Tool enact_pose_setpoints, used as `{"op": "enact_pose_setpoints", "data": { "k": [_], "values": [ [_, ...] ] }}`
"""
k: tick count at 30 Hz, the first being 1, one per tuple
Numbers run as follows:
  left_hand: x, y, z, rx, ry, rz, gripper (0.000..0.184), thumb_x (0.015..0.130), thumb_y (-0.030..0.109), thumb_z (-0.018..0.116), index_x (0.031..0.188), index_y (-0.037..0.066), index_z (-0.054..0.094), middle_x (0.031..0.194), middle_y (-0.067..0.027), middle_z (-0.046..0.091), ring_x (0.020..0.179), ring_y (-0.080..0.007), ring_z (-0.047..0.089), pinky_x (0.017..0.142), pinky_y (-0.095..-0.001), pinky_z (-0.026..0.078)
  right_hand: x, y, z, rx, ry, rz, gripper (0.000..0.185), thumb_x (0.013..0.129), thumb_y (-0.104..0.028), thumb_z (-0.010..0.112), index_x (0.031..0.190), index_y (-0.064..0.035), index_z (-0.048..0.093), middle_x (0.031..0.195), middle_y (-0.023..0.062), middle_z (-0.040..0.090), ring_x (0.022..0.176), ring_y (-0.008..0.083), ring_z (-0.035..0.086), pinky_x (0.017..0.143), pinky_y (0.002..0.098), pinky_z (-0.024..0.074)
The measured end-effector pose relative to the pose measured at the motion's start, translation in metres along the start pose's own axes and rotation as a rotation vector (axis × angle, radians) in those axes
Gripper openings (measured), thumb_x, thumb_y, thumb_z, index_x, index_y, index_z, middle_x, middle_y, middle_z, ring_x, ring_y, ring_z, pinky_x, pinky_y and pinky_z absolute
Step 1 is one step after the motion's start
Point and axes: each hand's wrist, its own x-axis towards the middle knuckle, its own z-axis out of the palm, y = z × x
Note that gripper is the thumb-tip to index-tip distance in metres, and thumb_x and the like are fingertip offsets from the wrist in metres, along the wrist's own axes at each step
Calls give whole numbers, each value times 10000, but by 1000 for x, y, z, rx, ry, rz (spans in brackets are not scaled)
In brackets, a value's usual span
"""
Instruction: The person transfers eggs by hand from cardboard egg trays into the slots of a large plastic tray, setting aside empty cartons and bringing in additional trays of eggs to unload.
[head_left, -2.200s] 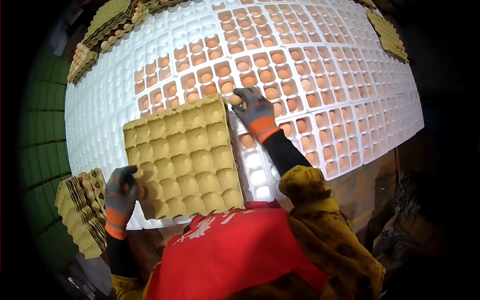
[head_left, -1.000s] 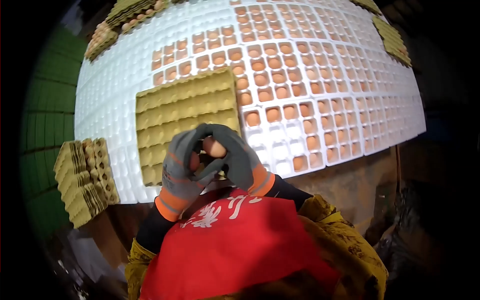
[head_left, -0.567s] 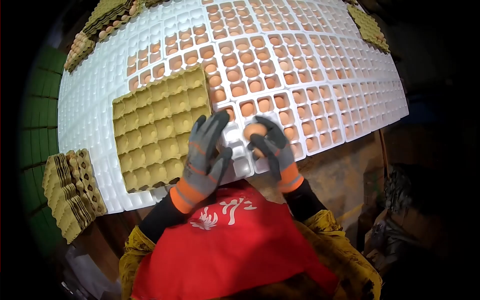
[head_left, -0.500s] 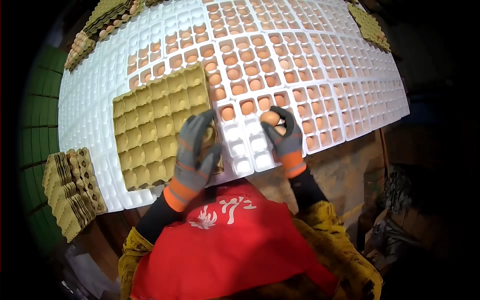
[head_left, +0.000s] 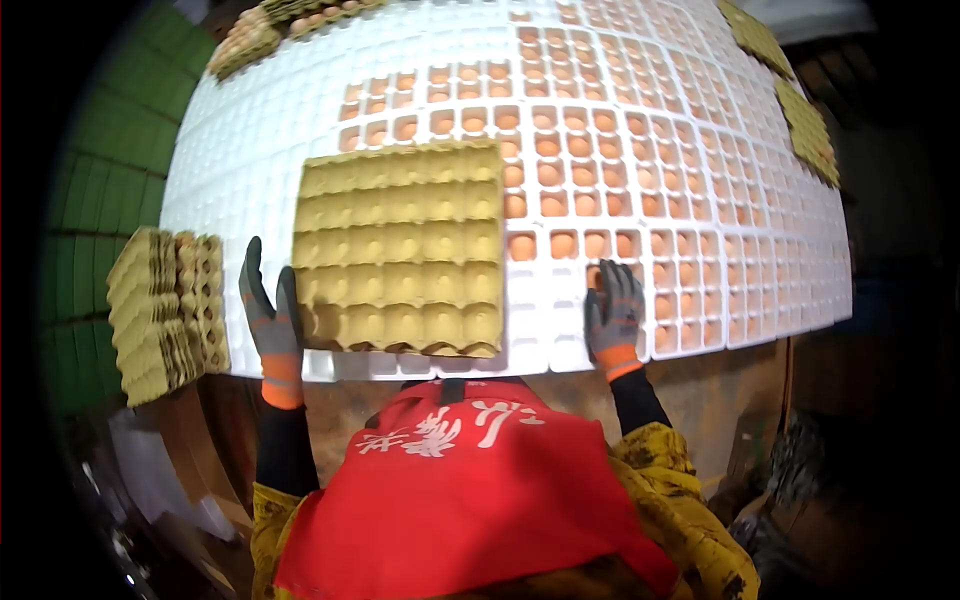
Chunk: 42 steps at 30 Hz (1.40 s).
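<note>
My left hand (head_left: 272,309), in a grey and orange glove, has thumb and fingers apart beside the left edge of a yellow-green pulp egg tray (head_left: 400,250). Nothing shows between its fingers. That pulp tray has bare cups and lies over the white trays. To its right, my right hand (head_left: 615,305) reaches down over a white tray (head_left: 545,305), its fingers bent over an egg (head_left: 596,278) that shows at the fingertips. A row of brown eggs (head_left: 563,244) sits in the cups just beyond it.
White trays with brown eggs (head_left: 582,174) spread ahead and right. Stacked pulp trays (head_left: 150,315) stand at the left front edge. More pulp trays with eggs (head_left: 250,42) lie at the far left, and others (head_left: 806,133) at the far right. The table's front edge runs before my red apron.
My left hand has moved from the pulp tray's right side to its left edge and opened wider. My right hand has come down over the white tray cups. The view has shifted.
</note>
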Motion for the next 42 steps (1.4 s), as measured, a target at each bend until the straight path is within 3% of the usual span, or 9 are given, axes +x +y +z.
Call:
{"op": "enact_pose_setpoints", "data": {
  "k": [3,6,12,16,19,23,31,35,42],
  "values": [
    [2,-86,-19,-40,-134,-328,546,1009,231,619,1455,-39,455,1452,-178,530,1346,-265,499,1126,-355,386,31,-36,-7,212,123,-38,440,984,-145,598,1407,-47,531,1306,118,623,1145,246,592,966,363,479],
    [-7,-101,-17,-255,-301,-455,437,987,277,610,1274,-51,637,1234,-191,689,1145,-249,648,1014,-332,478,59,-106,-25,845,-384,359,502,999,-135,605,1470,-28,467,1193,112,641,1012,120,612,809,253,508],
    [15,23,-87,-614,-351,-589,464,981,229,639,1370,-2,540,1219,-84,651,1073,-140,612,941,-290,488,104,-168,-42,1141,-290,71,605,960,-114,593,1499,57,378,1468,191,503,1343,264,499,1114,368,392],
    [-1,16,-137,-839,213,-403,556,965,160,600,1465,-26,443,1363,-100,581,1195,-171,571,1013,-309,450,142,-252,-78,1525,-366,-115,720,960,-172,560,1576,10,234,1529,187,432,1379,279,466,1133,379,376],
    [4,23,-176,-721,559,-94,499,990,62,542,1463,-49,433,1416,-126,538,1285,-200,512,1091,-317,390,157,-334,-53,1488,-431,-337,817,908,-126,569,1611,-54,160,1602,166,316,1470,268,335,1197,416,272],
    [-3,-22,-219,-499,849,8,507,1007,84,536,1482,-50,417,1465,-116,493,1305,-186,482,1103,-309,362,189,-457,8,1457,-426,-332,709,908,-71,690,1525,18,352,1502,121,444,1319,196,473,1091,340,426],
    [-26,-132,-321,-305,935,-258,546,990,151,642,1477,-7,452,1511,-154,455,1360,-230,459,1104,-354,405,213,-705,140,1237,-212,-791,620,822,-264,805,1348,-30,576,1429,202,479,1301,353,482,1095,421,411],
    [-46,-255,-285,-52,880,-330,765,938,79,687,1558,-3,247,1529,-138,367,1406,-236,364,1100,-328,395,229,-722,225,524,-268,-903,590,859,-464,673,1323,-103,622,1464,212,467,1353,399,426,1136,475,350],
    [-37,-260,-271,-278,1046,-343,708,997,64,604,1590,35,218,1634,-96,247,1477,-231,283,1194,-355,286,223,-689,214,904,-445,-785,528,937,-340,678,1401,-120,558,1514,192,456,1425,366,383,1177,422,321]
  ]
}}
